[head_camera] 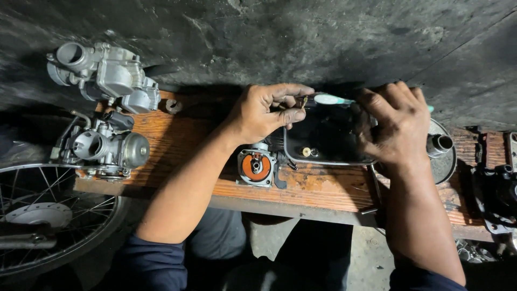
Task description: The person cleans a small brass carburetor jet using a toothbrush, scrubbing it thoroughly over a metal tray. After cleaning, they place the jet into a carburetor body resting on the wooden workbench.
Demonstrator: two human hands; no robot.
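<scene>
Orange-stained wood is what the counter (334,191) is made of, greasy and worn, pushed up against a rough dark wall. Both hands are grimy and working over a black tray (328,143) with a shiny rim. The left hand (266,110) pinches a tiny brass part (305,101) between thumb and forefinger, right above the tray's far edge. The right hand (396,126) is closed around a white-and-teal toothbrush (331,99), its head pointing at that brass bit, nearly touching it. So hands are a bit apart, each clamped on its own thing

Inside the tray sits another small brass piece (306,152). Just left of the tray there's a carburetor body (257,167) with an orange round face. Further left on the counter are two more carburetors, one (105,73) against the wall, one (105,148) nearer the edge. A spoked wheel (48,215) sits low on the left, and a round metal part (442,146) peeks out behind the right hand
</scene>
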